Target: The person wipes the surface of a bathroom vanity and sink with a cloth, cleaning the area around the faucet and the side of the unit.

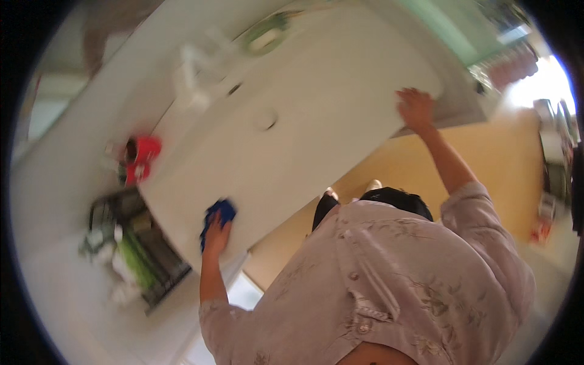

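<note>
A blue cloth lies bunched under my left hand, pressed against the left end of a wide white washbasin. At the basin's far right my right hand rests on the front edge, fingers apart and holding nothing. Between the hands are the round drain and, behind it, a small dark overflow slot. A pale faucet stands at the back, badly blurred.
Red cups stand at the back left corner. Beside the basin's left end sits a dark basket with green and white items. A green dish with a pale bar, apparently soap, lies at the back. Tan floor shows below.
</note>
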The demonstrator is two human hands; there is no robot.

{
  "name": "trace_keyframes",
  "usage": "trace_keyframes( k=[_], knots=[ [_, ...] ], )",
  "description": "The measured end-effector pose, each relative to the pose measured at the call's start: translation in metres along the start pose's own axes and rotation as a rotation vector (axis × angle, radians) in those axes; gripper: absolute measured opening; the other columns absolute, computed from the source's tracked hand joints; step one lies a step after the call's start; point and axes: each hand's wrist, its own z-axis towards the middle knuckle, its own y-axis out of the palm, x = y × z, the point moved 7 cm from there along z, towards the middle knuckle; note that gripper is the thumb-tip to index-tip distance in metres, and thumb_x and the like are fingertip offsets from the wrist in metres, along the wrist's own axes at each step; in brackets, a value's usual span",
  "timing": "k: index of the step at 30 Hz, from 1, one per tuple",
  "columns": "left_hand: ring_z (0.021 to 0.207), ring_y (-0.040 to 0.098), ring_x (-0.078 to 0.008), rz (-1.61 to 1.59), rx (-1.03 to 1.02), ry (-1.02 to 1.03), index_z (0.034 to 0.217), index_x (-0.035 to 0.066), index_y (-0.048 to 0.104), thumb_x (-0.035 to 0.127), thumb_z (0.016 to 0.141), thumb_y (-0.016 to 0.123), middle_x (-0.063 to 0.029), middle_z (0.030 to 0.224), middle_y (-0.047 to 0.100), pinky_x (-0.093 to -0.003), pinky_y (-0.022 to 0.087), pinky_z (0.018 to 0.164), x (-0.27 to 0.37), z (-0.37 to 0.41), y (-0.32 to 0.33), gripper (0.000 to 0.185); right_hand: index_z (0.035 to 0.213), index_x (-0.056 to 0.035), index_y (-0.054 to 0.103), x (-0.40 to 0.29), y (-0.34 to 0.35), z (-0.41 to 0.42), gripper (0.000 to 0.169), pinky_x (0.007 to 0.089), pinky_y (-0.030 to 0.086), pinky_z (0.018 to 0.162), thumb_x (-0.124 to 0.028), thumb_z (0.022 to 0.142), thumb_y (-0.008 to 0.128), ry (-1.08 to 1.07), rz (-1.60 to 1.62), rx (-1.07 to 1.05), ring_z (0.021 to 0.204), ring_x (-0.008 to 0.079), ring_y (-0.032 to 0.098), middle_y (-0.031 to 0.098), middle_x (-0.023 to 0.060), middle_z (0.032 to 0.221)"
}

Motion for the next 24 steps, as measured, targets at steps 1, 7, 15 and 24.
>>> trace_keyframes(
  k=[1, 7, 15, 24],
  knots=[
    [0.119, 0.02, -0.0337, 0.298, 0.061, 0.071, 0.122, -0.002, 0.028, 0.034, 0.08, 0.039, -0.0196, 0.129, 0.022, -0.0368, 0.02, 0.097, -0.02, -0.002, -0.007, 0.057, 0.102, -0.0172, 0.053, -0.006, -0.005, 0.011, 0.033, 0.0389, 0.029, 0.085, -0.021, 0.07, 0.054, 0.108, 0.156, -0.051, 0.102, 0.0194, 0.044, 0.051, 0.0044, 0.107],
    [0.119, 0.018, -0.0348, -0.09, -0.111, 0.138, 0.128, 0.006, 0.017, 0.036, 0.079, 0.039, -0.0245, 0.129, 0.016, -0.0391, 0.013, 0.098, 0.05, 0.045, 0.051, 0.061, 0.107, -0.0074, 0.047, 0.087, 0.006, -0.017, 0.036, 0.042, 0.029, 0.088, -0.022, 0.074, 0.05, 0.608, 0.474, 0.48, 0.108, 0.0312, 0.037, 0.042, 0.018, 0.114],
    [0.123, 0.008, -0.0325, -0.226, -0.37, 0.972, 0.128, 0.005, 0.011, 0.04, 0.078, 0.041, -0.016, 0.131, 0.02, -0.0404, 0.008, 0.099, 0.383, 0.077, 0.085, 0.068, 0.112, 0.008, 0.033, 0.087, 0.049, -0.033, 0.043, 0.0355, 0.031, 0.089, -0.024, 0.084, 0.036, 1.488, 1.046, 0.674, 0.104, 0.0355, 0.039, 0.039, 0.0265, 0.111],
    [0.121, 0.005, -0.0374, 0.013, 0.318, 1.156, 0.121, 0.008, 0.036, 0.036, 0.083, 0.034, -0.013, 0.134, 0.01, -0.0499, 0.005, 0.096, 0.575, 0.192, 0.118, 0.048, 0.108, 0.0112, 0.034, 0.083, 0.038, -0.032, 0.039, 0.0375, 0.033, 0.083, -0.021, 0.085, 0.035, 1.439, 0.925, 0.478, 0.099, 0.0377, 0.041, 0.041, 0.0291, 0.106]
  ],
)
